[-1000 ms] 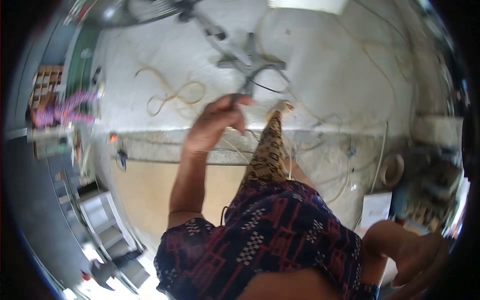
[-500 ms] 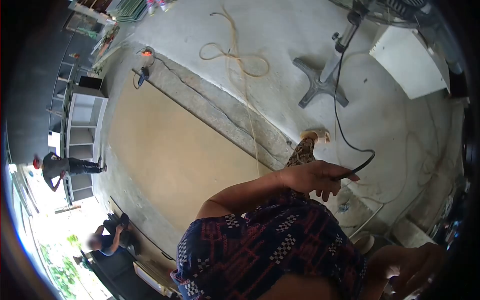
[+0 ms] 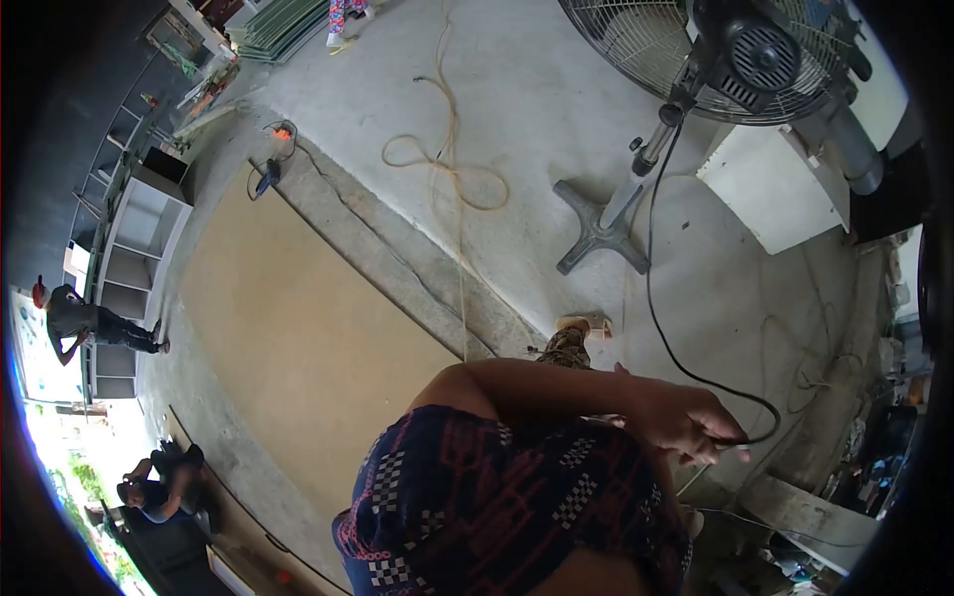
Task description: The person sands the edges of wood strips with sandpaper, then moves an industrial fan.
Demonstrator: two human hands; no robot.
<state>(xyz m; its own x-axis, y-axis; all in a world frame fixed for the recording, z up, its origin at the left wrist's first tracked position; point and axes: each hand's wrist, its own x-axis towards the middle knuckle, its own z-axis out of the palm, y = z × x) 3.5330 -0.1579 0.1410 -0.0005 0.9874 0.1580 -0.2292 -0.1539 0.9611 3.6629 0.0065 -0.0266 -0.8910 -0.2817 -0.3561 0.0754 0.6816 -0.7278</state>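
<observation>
My left hand [image 3: 691, 422] is closed around a black power cord [image 3: 715, 382]. The cord curves up from the hand to the pole of a standing fan [image 3: 760, 65], whose cross-shaped base [image 3: 601, 228] rests on the concrete floor. My left forearm reaches across my dark patterned shirt [image 3: 517, 487]. What seems to be a fingertip of my right hand [image 3: 621, 369] shows just above that forearm. The rest of that hand is hidden, so its grip cannot be made out.
A large tan board [image 3: 298, 288] lies on the floor at left. A yellowish hose [image 3: 457, 179] lies coiled beyond it. A white panel [image 3: 775, 189] stands behind the fan. One person [image 3: 94, 323] stands by shelves; another [image 3: 164, 492] sits low. Clutter fills the right edge.
My left hand has moved right and down with the cord. My right hand, previously at the lower right, is now mostly hidden. The view has shifted, showing more of the fan.
</observation>
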